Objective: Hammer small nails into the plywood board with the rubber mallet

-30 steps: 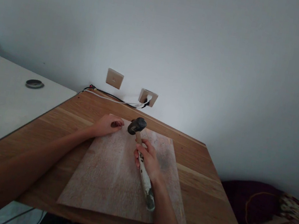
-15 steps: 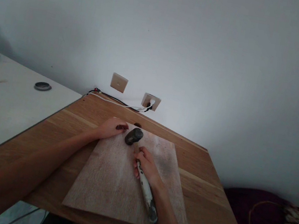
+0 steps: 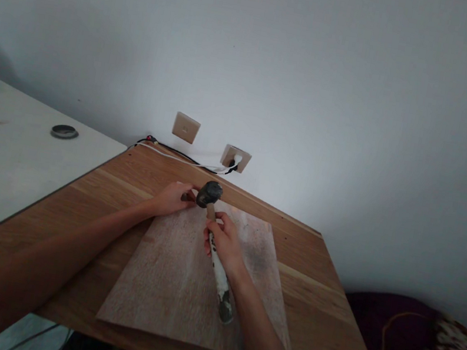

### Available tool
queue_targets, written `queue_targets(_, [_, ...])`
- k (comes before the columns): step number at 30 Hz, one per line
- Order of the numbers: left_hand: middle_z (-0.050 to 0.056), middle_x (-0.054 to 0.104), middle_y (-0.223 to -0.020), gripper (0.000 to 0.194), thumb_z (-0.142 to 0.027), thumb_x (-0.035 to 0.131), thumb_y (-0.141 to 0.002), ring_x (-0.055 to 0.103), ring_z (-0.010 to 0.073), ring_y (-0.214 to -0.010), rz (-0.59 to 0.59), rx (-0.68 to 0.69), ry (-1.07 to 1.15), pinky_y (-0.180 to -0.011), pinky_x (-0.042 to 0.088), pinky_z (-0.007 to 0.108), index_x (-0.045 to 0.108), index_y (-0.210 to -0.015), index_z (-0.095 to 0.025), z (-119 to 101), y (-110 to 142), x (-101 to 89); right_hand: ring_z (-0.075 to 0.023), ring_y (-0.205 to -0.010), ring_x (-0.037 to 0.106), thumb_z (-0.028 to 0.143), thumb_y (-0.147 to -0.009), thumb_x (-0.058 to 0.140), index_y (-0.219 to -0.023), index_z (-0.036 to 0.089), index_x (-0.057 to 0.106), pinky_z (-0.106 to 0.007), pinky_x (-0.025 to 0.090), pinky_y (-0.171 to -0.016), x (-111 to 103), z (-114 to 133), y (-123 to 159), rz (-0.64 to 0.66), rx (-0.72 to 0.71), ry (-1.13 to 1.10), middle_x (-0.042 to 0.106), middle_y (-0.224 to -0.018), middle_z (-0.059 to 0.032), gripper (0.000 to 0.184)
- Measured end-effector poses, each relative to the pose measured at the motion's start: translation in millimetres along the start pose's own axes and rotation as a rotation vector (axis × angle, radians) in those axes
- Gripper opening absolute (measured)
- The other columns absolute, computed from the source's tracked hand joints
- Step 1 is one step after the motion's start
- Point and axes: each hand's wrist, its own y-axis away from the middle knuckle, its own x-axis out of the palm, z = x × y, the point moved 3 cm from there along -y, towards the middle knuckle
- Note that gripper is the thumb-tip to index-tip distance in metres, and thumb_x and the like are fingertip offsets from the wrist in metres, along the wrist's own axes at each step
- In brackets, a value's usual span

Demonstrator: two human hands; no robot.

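Observation:
My right hand (image 3: 225,243) is closed around the upper handle of a hammer (image 3: 218,274). The hammer has a dark, short, blocky head and a wooden handle partly covered in worn white. Its head sits by the fingertips of my left hand (image 3: 171,198) and hides part of them. Those fingers are bent together at the far left corner of a flat wooden board (image 3: 170,284). Something dark and small shows at them, but I cannot make out what they hold. Beneath both hands, the board lies on a wooden table (image 3: 315,302).
White and black cables (image 3: 178,155) run along the table's back edge to a wall socket (image 3: 235,158). A white table (image 3: 7,161) adjoins on the left, with a round dark lid-like ring (image 3: 64,132) on it. Purple fabric (image 3: 387,326) lies at right.
My right hand has moved the hammer up and slightly left, so its head now overlaps my left fingertips. My left hand has stayed at the board's corner.

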Motion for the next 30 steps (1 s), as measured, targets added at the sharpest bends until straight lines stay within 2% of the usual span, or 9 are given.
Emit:
queue_targets(5, [0.006,0.082,-0.103,0.041,-0.02,0.073,-0.083,0.078,0.0222,-0.093,-0.031,-0.027,-0.01,-0.086,0.056,0.029,0.071,-0.124,-0.018,0.1,0.8,-1.2,-0.0104,-0.034,0.049,0.04,-0.086,0.062,-0.093,0.026,0.048,-0.023,0.035,-0.033,7.7,-1.1,-8.5,0.0,0.035,0.051,0.057,-0.056,0.011,0.021])
queue_targets(9, [0.004,0.082,-0.098,0.042,-0.021,0.073,-0.082,0.077,0.0213,-0.09,-0.022,-0.025,0.016,-0.084,0.056,0.029,0.071,-0.124,-0.018,0.4,1.0,-1.4,-0.0106,-0.036,0.05,0.042,-0.088,0.063,-0.095,0.026,0.048,-0.023,0.036,-0.034,7.1,-5.6,-8.3,-0.007,0.021,0.032,0.057,-0.059,0.011,0.023])
queue_targets(14, [0.005,0.081,-0.097,0.039,-0.021,0.071,-0.077,0.076,0.0233,-0.089,-0.028,-0.038,-0.052,-0.082,0.056,0.029,0.074,-0.116,-0.018,3.2,0.0,-1.7,-0.0114,-0.035,0.048,0.041,-0.088,0.061,-0.092,0.026,0.05,-0.024,0.036,-0.034,9.1,-10.4,-7.3,0.009,-0.019,0.077,0.057,-0.058,0.0097,0.02])
queue_targets(18, [0.005,0.082,-0.102,0.039,-0.025,0.068,-0.078,0.077,0.0246,-0.094,-0.027,-0.016,-0.018,-0.086,0.056,0.031,0.074,-0.116,-0.019,5.7,-0.6,-0.9,-0.0128,-0.035,0.05,0.041,-0.087,0.061,-0.092,0.027,0.051,-0.025,0.036,-0.035,11.5,-12.4,-8.6,-0.017,-0.054,0.089,0.058,-0.057,0.0091,0.018])
queue_targets(22, [0.005,0.082,-0.1,0.042,-0.026,0.066,-0.079,0.077,0.0239,-0.094,-0.008,0.001,0.009,-0.088,0.057,0.032,0.072,-0.12,-0.02,6.3,-0.8,-0.8,-0.0129,-0.034,0.047,0.043,-0.083,0.066,-0.091,0.026,0.053,-0.025,0.032,-0.034,11.5,-10.8,-6.3,-0.037,-0.014,-0.044,0.058,-0.056,0.0091,0.023])
queue_targets(25, [0.005,0.082,-0.098,0.044,-0.033,0.067,-0.083,0.076,0.0232,-0.092,0.02,0.008,0.031,-0.091,0.057,0.034,0.07,-0.125,-0.02,6.5,-0.3,-1.1,-0.0132,-0.038,0.051,0.049,-0.078,0.073,-0.094,0.024,0.057,-0.026,0.036,-0.037,4.4,-6.4,7.6,-0.129,-0.018,-0.266,0.06,-0.058,0.008,0.034])
queue_targets(30, [0.009,0.08,-0.108,0.05,-0.046,0.067,-0.085,0.075,0.024,-0.098,0.035,0.022,0.064,-0.094,0.058,0.037,0.068,-0.126,-0.019,4.5,0.0,-6.0,-0.016,-0.062,0.065,0.053,-0.077,0.082,-0.1,0.023,0.064,-0.03,0.057,-0.061,-26.6,-17.0,54.1,-0.458,-0.078,-0.613,0.065,-0.069,0.004,0.042])
